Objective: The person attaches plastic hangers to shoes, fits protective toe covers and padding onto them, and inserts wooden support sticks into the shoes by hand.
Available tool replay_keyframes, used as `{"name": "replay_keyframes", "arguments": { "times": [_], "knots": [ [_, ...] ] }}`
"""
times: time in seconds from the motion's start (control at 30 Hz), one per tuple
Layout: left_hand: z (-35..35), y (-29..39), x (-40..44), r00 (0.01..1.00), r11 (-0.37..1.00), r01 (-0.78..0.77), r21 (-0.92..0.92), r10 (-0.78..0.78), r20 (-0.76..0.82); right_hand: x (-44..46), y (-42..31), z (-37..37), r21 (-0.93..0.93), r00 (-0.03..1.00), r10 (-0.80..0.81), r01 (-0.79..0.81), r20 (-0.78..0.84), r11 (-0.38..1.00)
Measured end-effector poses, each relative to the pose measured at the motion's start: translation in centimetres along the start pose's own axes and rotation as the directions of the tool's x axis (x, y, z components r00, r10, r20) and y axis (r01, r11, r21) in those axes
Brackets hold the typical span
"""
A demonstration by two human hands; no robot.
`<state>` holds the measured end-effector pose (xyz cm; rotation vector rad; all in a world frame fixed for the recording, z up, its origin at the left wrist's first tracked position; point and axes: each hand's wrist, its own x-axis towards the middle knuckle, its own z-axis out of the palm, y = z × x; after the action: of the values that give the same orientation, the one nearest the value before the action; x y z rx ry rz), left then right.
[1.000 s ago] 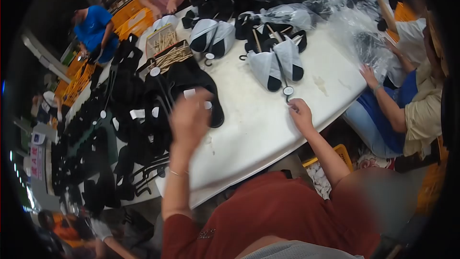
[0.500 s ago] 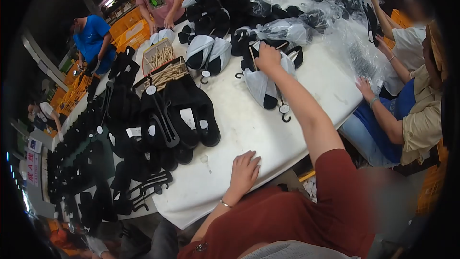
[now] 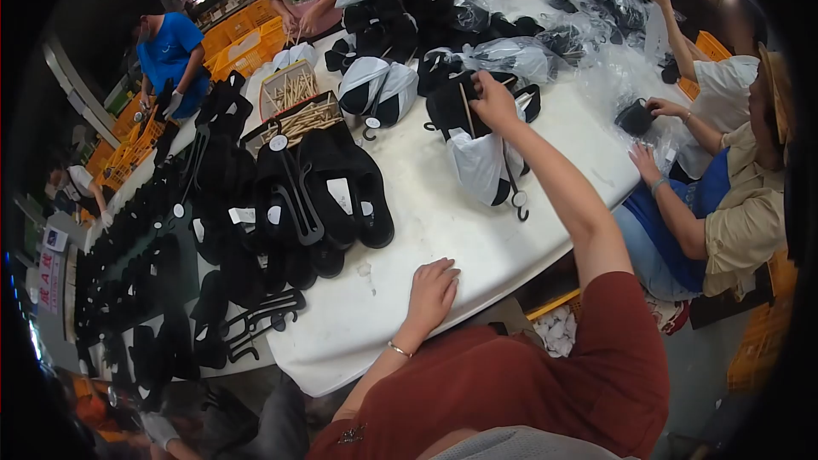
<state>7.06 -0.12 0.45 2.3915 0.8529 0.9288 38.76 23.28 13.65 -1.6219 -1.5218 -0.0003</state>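
Observation:
My right hand (image 3: 496, 104) reaches across the table, fingers curled around the edge of a black slipper (image 3: 445, 107). A thin wooden stick (image 3: 466, 109) stands by the fingertips at this slipper. White paper (image 3: 475, 160) wraps the lower part of the pair, and a black hanger hook (image 3: 521, 204) sticks out toward me. A second stick end shows just behind my hand. My left hand (image 3: 433, 291) lies flat near the table's front edge, holding nothing, fingers extended.
Boxes of wooden sticks (image 3: 300, 123) stand left of the paper-wrapped pair (image 3: 377, 92). Rows of black slippers (image 3: 341, 192) with hangers fill the left side. Plastic-bagged slippers (image 3: 511, 58) pile up at the back. A co-worker's hands (image 3: 652, 162) handle plastic bags on the right.
The slipper's upper part, white with paper before, now shows black. The hanger hook has shifted toward me. My left hand stays resting; a co-worker on the right now holds a dark item.

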Motion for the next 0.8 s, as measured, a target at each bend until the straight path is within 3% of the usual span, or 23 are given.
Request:
{"name": "replay_keyframes", "arguments": {
  "times": [0.03,0.07,0.1,0.13,0.17,0.23,0.3,0.37,0.43,0.47,0.5,0.53,0.57,0.6,0.63,0.67,0.7,0.77,0.8],
  "knots": [
    [0.0,0.0,-0.3,1.000,1.000,0.003,-0.006,-0.003,-0.001,-0.2,-1.5,-1.8,0.166,0.994,-0.085,0.073,0.064,0.983],
    [0.1,-0.1,-0.6,0.992,0.985,0.094,-0.144,-0.105,-0.072,-1.0,-3.9,-4.0,0.224,0.981,-0.158,0.129,0.116,0.966],
    [0.1,0.0,-0.7,0.968,0.943,0.171,-0.286,-0.214,-0.127,-1.9,-6.2,-6.0,0.218,0.980,-0.155,0.126,0.123,0.968],
    [-0.9,0.9,-0.5,0.943,0.921,0.176,-0.347,-0.259,-0.209,-2.8,-8.3,-7.7,0.222,0.921,-0.332,0.287,0.203,0.932],
    [-0.7,0.1,-0.8,0.921,0.937,0.157,-0.313,-0.253,-0.297,-3.9,-10.2,-9.0,0.241,0.825,-0.491,0.435,0.278,0.868],
    [-1.4,0.1,-2.1,0.833,0.863,0.260,-0.433,-0.427,-0.351,-7.3,-13.9,-10.5,0.234,0.605,-0.734,0.700,0.309,0.675],
    [-2.3,1.6,-3.1,0.714,0.794,0.282,-0.539,-0.549,-0.435,-11.2,-16.8,-10.8,0.199,0.322,-0.654,0.780,0.685,0.593],
    [-3.3,3.3,-4.2,0.748,0.888,0.217,-0.404,-0.418,-0.515,-16.3,-15.9,-7.5,0.356,0.102,-0.750,0.833,0.654,0.424],
    [-3.9,4.6,-5.3,0.810,0.958,0.199,-0.208,-0.280,-0.515,-21.4,-13.5,-4.2,0.512,0.013,-0.808,0.768,0.589,0.385],
    [-4.2,4.5,-6.0,0.884,0.981,0.189,-0.030,-0.184,-0.429,-23.4,-13.2,-3.4,0.501,-0.018,-0.825,0.802,0.564,0.325],
    [-4.9,4.8,-5.8,0.952,0.985,0.153,-0.077,-0.168,-0.256,-24.1,-13.7,-3.4,0.488,-0.052,-0.842,0.833,0.537,0.259],
    [-5.2,4.8,-5.5,0.962,0.991,0.123,-0.054,-0.132,-0.238,-23.9,-13.7,-3.7,0.489,-0.102,-0.841,0.847,0.532,0.206],
    [-5.5,4.8,-5.3,0.971,0.995,0.094,-0.031,-0.099,-0.216,-24.2,-13.7,-4.2,0.494,-0.111,-0.843,0.847,0.527,0.198],
    [-6.2,4.9,-5.0,0.970,0.995,0.097,-0.025,-0.100,-0.221,-24.5,-13.9,-5.0,0.367,-0.024,-0.877,0.913,0.480,0.176],
    [-7.2,5.0,-4.5,0.990,0.995,0.081,0.058,-0.073,-0.121,-24.6,-14.0,-6.0,0.227,0.057,-0.906,0.960,0.418,0.165],
    [-8.1,4.9,-4.0,0.999,0.989,0.053,0.139,-0.051,-0.018,-24.7,-14.0,-7.2,0.274,0.091,-0.884,0.932,0.458,0.238],
    [-8.9,4.7,-3.6,0.999,0.989,0.046,0.144,-0.043,-0.021,-24.7,-13.7,-7.8,0.266,0.091,-0.885,0.935,0.457,0.233],
    [-10.0,4.4,-2.7,0.984,0.964,-0.095,0.247,0.053,0.169,-24.8,-13.2,-8.7,0.349,0.068,-0.639,0.791,0.766,0.503],
    [-10.6,4.3,-2.2,0.961,0.943,-0.182,0.280,0.110,0.252,-25.2,-12.8,-8.4,0.346,0.171,-0.626,0.709,0.761,0.614]
  ]
}}
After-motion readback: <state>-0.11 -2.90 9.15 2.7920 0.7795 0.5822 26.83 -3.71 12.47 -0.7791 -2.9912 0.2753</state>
